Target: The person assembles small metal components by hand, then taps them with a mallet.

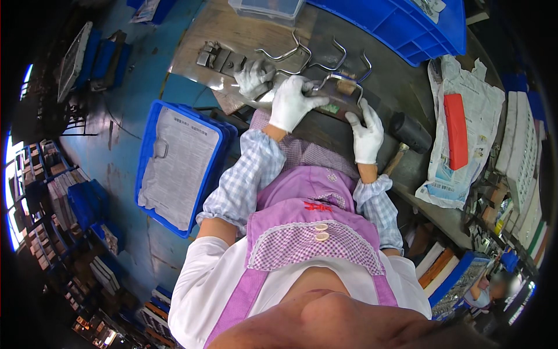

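Note:
White gloves cover both of my hands above the near edge of the worktable [401,87]. A shiny bent metal handle [356,82] spans between them. My left hand [292,103] has its thumb and fingers at the handle's left end, though the contact is partly hidden. At the other end, the thumb and fingers of my right hand [367,132] pinch the rod. A small brown block [347,87] shows within the handle's bend. Further bent handles [295,51] lie beyond my hands. Beside my left hand rests a greyish loose glove [253,79].
A metal fixture [218,59] stands at the table's left. A black-headed mallet [410,132] lies right of my right hand, near a red case [455,131] on newspaper [436,180]. Blue bins stand at the far side [427,43] and at left [145,168]. A clear box [267,13] is behind.

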{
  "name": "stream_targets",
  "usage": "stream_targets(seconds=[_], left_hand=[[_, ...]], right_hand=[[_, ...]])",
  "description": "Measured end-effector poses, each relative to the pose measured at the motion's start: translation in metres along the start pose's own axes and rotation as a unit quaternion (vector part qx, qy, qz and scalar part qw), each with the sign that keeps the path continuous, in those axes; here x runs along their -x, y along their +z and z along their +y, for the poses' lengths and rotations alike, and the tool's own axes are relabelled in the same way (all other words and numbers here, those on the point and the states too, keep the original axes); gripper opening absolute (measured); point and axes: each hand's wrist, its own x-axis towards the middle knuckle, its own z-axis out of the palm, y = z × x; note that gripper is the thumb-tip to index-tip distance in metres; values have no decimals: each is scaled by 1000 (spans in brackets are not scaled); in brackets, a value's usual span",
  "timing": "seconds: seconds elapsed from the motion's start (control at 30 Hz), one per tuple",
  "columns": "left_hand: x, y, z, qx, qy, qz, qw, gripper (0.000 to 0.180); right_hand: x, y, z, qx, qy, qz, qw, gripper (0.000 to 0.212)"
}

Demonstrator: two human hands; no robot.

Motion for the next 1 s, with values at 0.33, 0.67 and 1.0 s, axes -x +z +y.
stream_targets(seconds=[0.33,0.67,1.0], left_hand=[[21,-27,12,-46,182,34,982,57],[-32,-65,70,110,-115,-179,971,45],[-134,-17,-48,-332,-57,-86,938,27]], right_hand=[[-31,-42,-55,-212,143,-166,952,46],[-153,-50,-16,-30,-170,-220,960,34],[-177,7,31,92,-399,-355,840,15]])
